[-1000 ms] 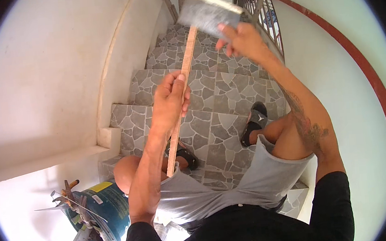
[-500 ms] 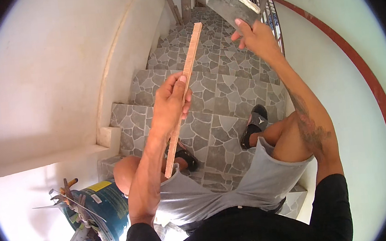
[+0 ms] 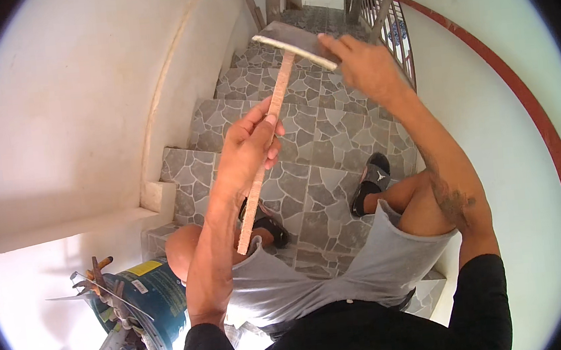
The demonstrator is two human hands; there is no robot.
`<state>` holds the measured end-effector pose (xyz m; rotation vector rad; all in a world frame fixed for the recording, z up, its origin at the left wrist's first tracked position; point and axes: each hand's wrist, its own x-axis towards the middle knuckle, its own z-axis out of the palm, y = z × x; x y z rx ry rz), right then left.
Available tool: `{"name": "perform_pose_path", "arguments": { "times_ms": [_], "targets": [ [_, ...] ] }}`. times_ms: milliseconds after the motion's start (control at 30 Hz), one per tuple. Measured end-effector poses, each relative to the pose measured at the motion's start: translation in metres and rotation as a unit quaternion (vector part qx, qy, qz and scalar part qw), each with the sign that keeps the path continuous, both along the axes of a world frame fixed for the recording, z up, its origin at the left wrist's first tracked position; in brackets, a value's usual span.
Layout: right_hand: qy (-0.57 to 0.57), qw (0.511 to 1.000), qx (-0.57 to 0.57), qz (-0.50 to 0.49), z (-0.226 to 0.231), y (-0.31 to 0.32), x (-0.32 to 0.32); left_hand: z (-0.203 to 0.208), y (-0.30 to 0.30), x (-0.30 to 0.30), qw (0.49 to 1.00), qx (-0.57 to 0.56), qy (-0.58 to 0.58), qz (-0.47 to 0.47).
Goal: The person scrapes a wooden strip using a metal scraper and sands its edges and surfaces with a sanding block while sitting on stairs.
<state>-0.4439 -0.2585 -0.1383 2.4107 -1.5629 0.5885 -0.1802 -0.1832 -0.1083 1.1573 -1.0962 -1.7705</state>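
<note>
My left hand is closed round the middle of a thin, straight wooden strip, which slants with its top end pointing away from me. My right hand grips a wide, flat grey putty knife. Off-white paste lines the long edge of its blade. That edge lies across the far end of the strip and appears to meet it, though contact is hard to be sure of. The handle side of the putty knife is hidden by my right fingers.
Stairs with grey stone-patterned tiles lie below my hands, and my feet rest on them. At the lower left stands a dark green bucket with several hand tools at its rim. A white wall flanks the left, a metal railing the far right.
My right hand has brought the putty knife down and left onto the strip's far end, turning its paste-covered edge toward me. The strip and left hand have barely moved.
</note>
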Motion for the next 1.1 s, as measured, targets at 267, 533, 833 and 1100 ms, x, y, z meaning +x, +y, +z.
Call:
{"name": "perform_pose_path", "arguments": {
  "times_ms": [267,533,833,1100],
  "targets": [
    [0.042,0.999,0.021,0.004,0.004,0.003,0.012,-0.003,0.000,0.001,1.000,-0.006,-0.018,0.011],
    [0.025,0.997,-0.038,0.066,-0.008,0.001,0.011,-0.007,-0.001,0.002,1.000,0.007,-0.004,0.006],
    [-0.409,0.871,0.245,-0.117,0.023,0.006,-0.012,-0.003,-0.001,0.000,0.998,-0.027,-0.049,0.020],
    [-0.574,0.779,0.253,-0.021,0.024,0.007,-0.011,-0.003,-0.002,-0.008,0.998,-0.008,-0.058,0.038]
  ]
}}
